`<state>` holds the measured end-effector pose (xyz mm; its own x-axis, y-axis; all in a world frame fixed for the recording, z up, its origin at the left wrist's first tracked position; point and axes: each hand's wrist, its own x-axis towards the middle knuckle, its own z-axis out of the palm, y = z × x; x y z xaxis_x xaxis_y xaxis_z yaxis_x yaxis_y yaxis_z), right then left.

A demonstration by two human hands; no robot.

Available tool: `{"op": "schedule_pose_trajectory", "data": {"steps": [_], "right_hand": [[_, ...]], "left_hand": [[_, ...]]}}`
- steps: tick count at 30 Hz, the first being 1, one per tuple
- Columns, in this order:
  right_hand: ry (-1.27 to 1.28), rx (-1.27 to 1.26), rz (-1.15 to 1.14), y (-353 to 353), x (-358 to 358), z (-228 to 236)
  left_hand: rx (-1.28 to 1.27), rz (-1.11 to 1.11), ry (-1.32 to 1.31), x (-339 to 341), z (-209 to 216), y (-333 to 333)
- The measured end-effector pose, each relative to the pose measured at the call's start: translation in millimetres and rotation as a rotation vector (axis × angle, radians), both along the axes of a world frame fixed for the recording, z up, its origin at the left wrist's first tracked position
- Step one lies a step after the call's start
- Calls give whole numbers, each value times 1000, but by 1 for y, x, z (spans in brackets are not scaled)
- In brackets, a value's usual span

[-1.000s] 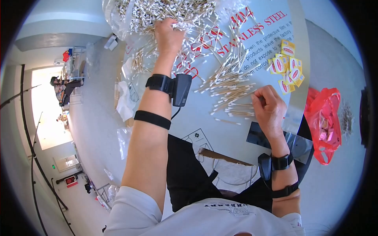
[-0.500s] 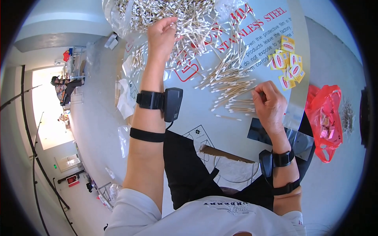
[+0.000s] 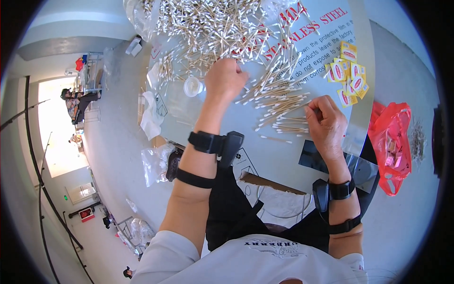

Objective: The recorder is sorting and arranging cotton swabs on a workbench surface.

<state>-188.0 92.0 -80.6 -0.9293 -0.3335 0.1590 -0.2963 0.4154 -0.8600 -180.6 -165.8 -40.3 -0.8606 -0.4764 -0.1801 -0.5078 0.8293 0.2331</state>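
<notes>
A large heap of cotton swabs (image 3: 208, 28) lies at the far side of the table. My left hand (image 3: 226, 81) is at the near edge of this heap with its fingers curled closed; what they hold, if anything, is hidden. Closer to me, a looser row of cotton swabs (image 3: 279, 106) lies with the sticks roughly side by side. At the right end of that row is my right hand (image 3: 326, 123), thumb and fingers pinched together beside the swab tips. Whether a swab is in that pinch I cannot make out.
Yellow and white packets (image 3: 352, 78) are piled on the right of the film-covered table (image 3: 217, 125). A small round clear container (image 3: 192, 87) stands left of my left hand. Beyond the right edge lies a red plastic bag (image 3: 390, 137) with pink packs. A person (image 3: 75, 106) sits far left.
My left hand has come down and to the right, from over the swab heap toward the row, uncovering the round container. My right hand has stayed nearly in place.
</notes>
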Motion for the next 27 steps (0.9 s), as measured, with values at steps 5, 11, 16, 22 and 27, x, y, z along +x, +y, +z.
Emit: {"op": "schedule_pose_trajectory", "data": {"steps": [5,11,16,22,27], "right_hand": [[36,-25,11,-6,1,3],[35,-9,9,-1,0,-3],[24,-33,-8,-3,1,-4],[28,-5,6,-3,0,-1],[37,-3,-2,-3,0,-1]], "left_hand": [[54,33,260,17,-25,-15],[689,-130,171,78,26,4],[990,-362,-357,134,41,30],[462,-195,291,125,9,20],[-57,-231,526,62,-12,5]]}}
